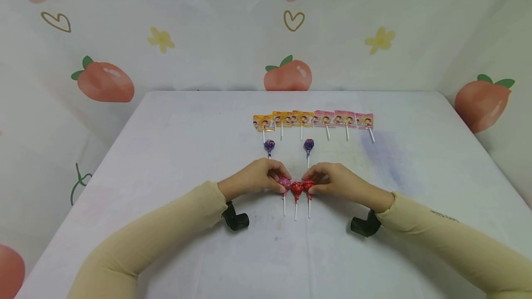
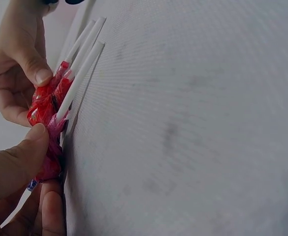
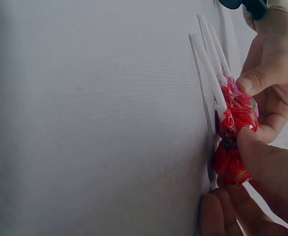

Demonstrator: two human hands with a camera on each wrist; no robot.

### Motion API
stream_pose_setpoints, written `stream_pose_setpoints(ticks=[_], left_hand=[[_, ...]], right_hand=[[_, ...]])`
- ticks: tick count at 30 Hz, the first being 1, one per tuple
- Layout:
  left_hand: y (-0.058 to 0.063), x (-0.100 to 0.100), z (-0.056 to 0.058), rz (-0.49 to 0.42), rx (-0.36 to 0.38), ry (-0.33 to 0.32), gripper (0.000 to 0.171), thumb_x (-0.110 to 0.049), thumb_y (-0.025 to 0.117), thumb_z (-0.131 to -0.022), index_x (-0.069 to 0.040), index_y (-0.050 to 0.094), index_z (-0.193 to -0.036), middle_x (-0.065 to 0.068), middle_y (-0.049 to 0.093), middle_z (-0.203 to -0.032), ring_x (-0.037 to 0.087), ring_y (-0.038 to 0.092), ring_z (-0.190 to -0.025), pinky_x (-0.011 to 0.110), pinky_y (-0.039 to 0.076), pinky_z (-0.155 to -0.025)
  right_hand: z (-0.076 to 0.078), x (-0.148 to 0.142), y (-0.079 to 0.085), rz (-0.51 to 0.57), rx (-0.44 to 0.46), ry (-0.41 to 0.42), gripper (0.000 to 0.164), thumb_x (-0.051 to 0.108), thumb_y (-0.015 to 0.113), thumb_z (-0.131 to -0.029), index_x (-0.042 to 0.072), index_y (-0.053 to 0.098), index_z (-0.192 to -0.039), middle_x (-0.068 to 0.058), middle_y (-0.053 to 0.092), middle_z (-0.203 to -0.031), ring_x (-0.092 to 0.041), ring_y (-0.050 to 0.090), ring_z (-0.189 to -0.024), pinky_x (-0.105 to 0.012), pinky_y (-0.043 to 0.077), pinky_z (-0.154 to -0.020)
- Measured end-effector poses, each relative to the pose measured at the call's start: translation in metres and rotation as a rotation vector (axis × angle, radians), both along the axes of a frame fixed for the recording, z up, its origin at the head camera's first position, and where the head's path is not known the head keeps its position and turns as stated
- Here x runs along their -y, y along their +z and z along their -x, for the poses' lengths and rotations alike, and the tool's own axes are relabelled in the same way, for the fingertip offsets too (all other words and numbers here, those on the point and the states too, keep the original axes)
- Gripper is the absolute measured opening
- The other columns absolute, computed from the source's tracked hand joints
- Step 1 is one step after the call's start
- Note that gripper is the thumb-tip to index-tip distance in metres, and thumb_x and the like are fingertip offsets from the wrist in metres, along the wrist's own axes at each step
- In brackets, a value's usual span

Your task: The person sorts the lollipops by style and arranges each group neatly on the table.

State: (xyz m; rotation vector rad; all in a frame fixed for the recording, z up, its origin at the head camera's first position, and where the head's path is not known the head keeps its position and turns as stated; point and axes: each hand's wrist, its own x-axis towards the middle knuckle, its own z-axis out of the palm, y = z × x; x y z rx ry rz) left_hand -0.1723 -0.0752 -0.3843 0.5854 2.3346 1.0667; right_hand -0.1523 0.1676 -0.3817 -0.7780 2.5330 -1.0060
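Note:
Three lollipops lie side by side on the white table, sticks toward the person. My left hand (image 1: 262, 176) pinches the pink lollipop (image 1: 284, 183) by its wrapped head, thumb on the near side. On the other end, the fingers and thumb of my right hand (image 1: 334, 180) pinch a red lollipop (image 1: 309, 184). Between them sits another red lollipop (image 1: 297, 189), with neither hand's fingers plainly around it. In the left wrist view the pink wrapper (image 2: 49, 166) shows under the thumb; in the right wrist view the red wrapper (image 3: 230, 164) does.
Two purple lollipops (image 1: 309, 145) lie just beyond the hands. Farther back runs a row of flat-wrapped lollipops, yellow (image 1: 283, 119) on the left and pink (image 1: 345, 118) on the right. A printed cloth (image 1: 224, 36) hangs behind the table (image 1: 187, 123).

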Motion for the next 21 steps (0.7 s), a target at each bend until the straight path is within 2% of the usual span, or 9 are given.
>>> stream_pose_setpoints(ticks=[15,21], left_hand=[[0.002,0.000,-0.001,-0.002,0.001,0.002,0.028,-0.012,0.082,-0.076,-0.012,0.072,-0.102,-0.002,0.065,-0.086,0.010,0.055,-0.078,0.021,0.045,-0.071],[0.002,-0.001,-0.001,0.010,-0.006,0.002,0.028,-0.012,0.082,-0.076,-0.012,0.072,-0.102,-0.002,0.065,-0.085,0.010,0.054,-0.078,0.021,0.045,-0.071]], right_hand=[[0.002,0.000,0.003,-0.001,0.049,-0.013,0.028,0.015,0.078,-0.081,0.008,0.068,-0.107,-0.002,0.070,-0.100,-0.014,0.065,-0.090,-0.036,0.054,-0.083],[0.006,-0.004,0.011,0.044,0.066,-0.019,0.031,0.013,0.077,-0.082,0.006,0.067,-0.111,-0.008,0.069,-0.109,-0.022,0.065,-0.099,-0.037,0.054,-0.085]])
